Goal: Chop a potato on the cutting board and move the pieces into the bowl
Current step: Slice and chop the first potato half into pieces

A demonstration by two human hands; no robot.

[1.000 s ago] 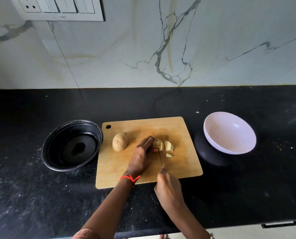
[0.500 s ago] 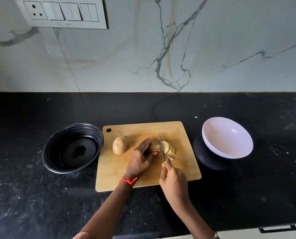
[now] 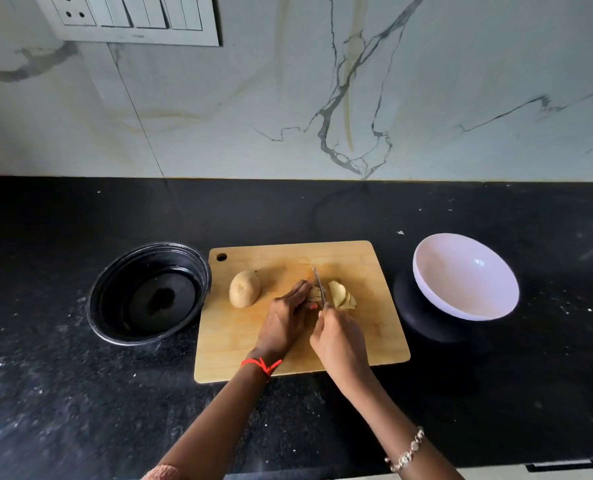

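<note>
A wooden cutting board (image 3: 364, 334) lies on the black counter. On it my left hand (image 3: 283, 322) pins down a partly cut potato (image 3: 313, 294), mostly hidden under my fingers. My right hand (image 3: 338, 337) grips a knife (image 3: 318, 285) whose blade stands against the potato's cut face. Cut slices (image 3: 340, 294) lie just right of the blade. A whole potato (image 3: 244, 288) rests on the board's left part. The white bowl (image 3: 461, 282) sits tilted to the right of the board, with nothing in it.
A black round container (image 3: 149, 292) stands left of the board, touching its edge. The white bowl leans on a dark round base (image 3: 423, 323). A marble wall with a switch panel (image 3: 132, 19) rises behind. The counter's front edge runs below my forearms.
The knife has gone from low and near the board's front to upright against the potato. More slices lie to the right. My right hand moved forward beside my left.
</note>
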